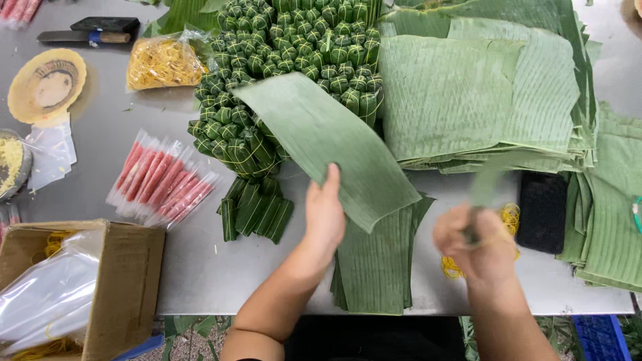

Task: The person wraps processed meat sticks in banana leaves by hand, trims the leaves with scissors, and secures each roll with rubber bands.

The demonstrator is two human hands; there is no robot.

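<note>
— Green banana leaf (328, 144): we hold one long strip up over the steel table (200, 267), its near edge pinched in our left hand (326, 214), thumb on top. Do we agree where it sits?

— We do. Taking the mound of tied leaf parcels (287, 60) as our mark, the strip slants from the mound's near edge down toward us and to the right, and its far end overlaps the parcels.

— And our right hand (478, 244)?

— Well to the right of the mound, nearer us. It is blurred; we see it closed around a narrow piece of leaf (488, 180) that rises from the fist, also smeared by motion. Under it lie yellow rubber bands (511, 217), just beside a black phone (543, 212).

— What else do we see around the mound?

— Right of it, a tall stack of cut leaves (468, 93). On its near side, a small bundle of folded strips (257, 210), and below our left hand a flat pile of leaves (374, 267). Left of the mound, a bag of rubber bands (160, 63), and nearer us packs of pink sausages (164, 180). A cardboard box (127, 281) with plastic bags stands at the near left corner.
</note>
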